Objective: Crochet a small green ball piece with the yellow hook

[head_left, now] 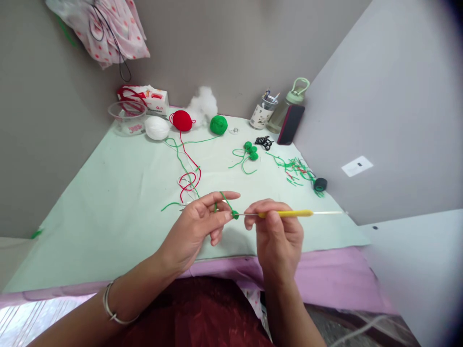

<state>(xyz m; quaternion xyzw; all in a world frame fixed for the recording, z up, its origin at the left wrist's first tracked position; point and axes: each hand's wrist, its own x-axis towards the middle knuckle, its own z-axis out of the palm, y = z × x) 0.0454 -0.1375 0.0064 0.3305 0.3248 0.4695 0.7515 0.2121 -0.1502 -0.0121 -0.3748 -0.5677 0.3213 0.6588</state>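
Note:
My left hand (202,219) pinches a small green crochet piece (235,215) between thumb and fingers, its index finger stretched out with green yarn (224,197) running over it. In my right hand (278,229) is a crochet hook (296,213) with a yellow handle, held like a pen. The hook's metal shaft points left and its tip meets the green piece. From the left hand, green yarn trails over the table toward the green yarn ball (219,125). Loose red yarn (188,180) lies in loops just beyond the left hand.
At the back stand a plastic tub (128,118), white yarn ball (156,128), red yarn ball (182,120), fluffy stuffing (204,103), pen cup (263,113), bottle (280,113) and phone (291,125). Small green balls (252,150), a black hair clip (264,142) and yarn scraps (298,168) lie mid-right.

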